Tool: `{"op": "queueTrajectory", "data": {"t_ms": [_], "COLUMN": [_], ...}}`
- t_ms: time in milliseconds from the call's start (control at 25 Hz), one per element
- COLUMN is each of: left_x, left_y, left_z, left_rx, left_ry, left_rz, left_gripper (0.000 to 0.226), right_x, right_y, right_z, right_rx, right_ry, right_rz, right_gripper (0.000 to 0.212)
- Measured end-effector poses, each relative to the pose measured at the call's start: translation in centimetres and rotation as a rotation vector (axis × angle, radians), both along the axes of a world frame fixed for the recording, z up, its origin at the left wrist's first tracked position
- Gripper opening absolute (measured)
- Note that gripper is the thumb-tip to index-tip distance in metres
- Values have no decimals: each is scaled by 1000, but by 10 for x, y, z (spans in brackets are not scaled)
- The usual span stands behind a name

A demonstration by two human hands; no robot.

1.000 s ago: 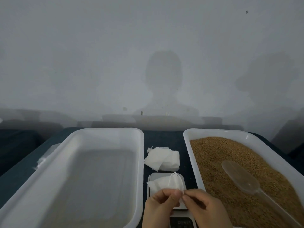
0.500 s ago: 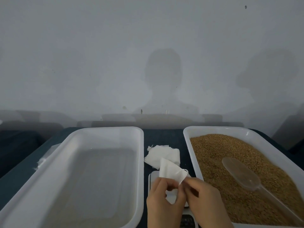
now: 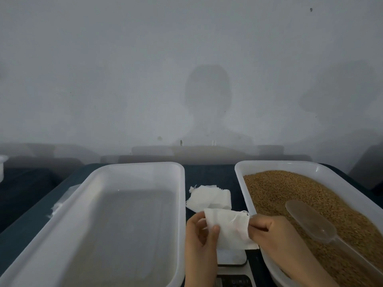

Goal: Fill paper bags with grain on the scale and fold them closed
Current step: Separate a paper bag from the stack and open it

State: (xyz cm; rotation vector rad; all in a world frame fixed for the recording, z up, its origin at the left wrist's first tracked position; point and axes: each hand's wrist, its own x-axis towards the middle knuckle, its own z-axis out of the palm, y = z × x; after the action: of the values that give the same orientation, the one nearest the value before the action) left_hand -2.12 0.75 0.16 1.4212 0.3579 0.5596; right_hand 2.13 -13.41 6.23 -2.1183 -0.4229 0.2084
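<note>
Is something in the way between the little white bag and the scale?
Nothing that shows. The left hand and right hand hold the bag right over the scale, whose visible part is bare; the bag hides the rest.

A grey wall rises behind the dark table.

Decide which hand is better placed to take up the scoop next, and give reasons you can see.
Right, probably. The right hand pinches the paper bag beside the grain tray, where the scoop lies. The left hand grips the bag's far side and could hold it alone.
</note>
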Motion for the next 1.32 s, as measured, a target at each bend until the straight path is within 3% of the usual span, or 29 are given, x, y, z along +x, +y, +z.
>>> {"op": "queueTrajectory", "data": {"t_ms": [160,280,400,440,560,640,800,920,1040,1120,1200,1320], "left_x": [12,17,13,11,21,20,16,11,10,12,13,14], "left_y": [5,6,1,2,7,3,5,10,12,13,15,13], "left_z": [-3,-10,-19,-18,-20,-13,-18,-17,-17,-18,-19,-19], "left_rx": [63,103,285,438,1237,1386,1108,841,671,610,584,526], "left_ry": [-33,-20,-39,-87,-291,-301,-233,-58,17,31,49,59], "left_rz": [-13,32,1,3,154,149,-20,-177,-222,-240,-266,-248], "left_gripper": [26,28,45,60,105,103,75,75,67,63,64,67], "right_x": [18,24,25,23,22,21,16,12,14,22,35,55], "right_y": [2,2,0,1,7,11,17,10,-35,-87,-135,-173], "right_z": [2,-3,-1,2,6,7,9,11,9,-2,-18,-42], "right_rx": [-99,-139,-125,-128,-214,-284,-283,-213,-250,-381,-634,-903], "right_ry": [50,47,107,119,92,63,60,-30,-281,-385,-360,-242], "right_rz": [41,-11,-11,8,65,94,129,150,-101,-344,-473,-355], "right_gripper": [15,38,36,28,22,26,25,16,13,23,44,54]}}
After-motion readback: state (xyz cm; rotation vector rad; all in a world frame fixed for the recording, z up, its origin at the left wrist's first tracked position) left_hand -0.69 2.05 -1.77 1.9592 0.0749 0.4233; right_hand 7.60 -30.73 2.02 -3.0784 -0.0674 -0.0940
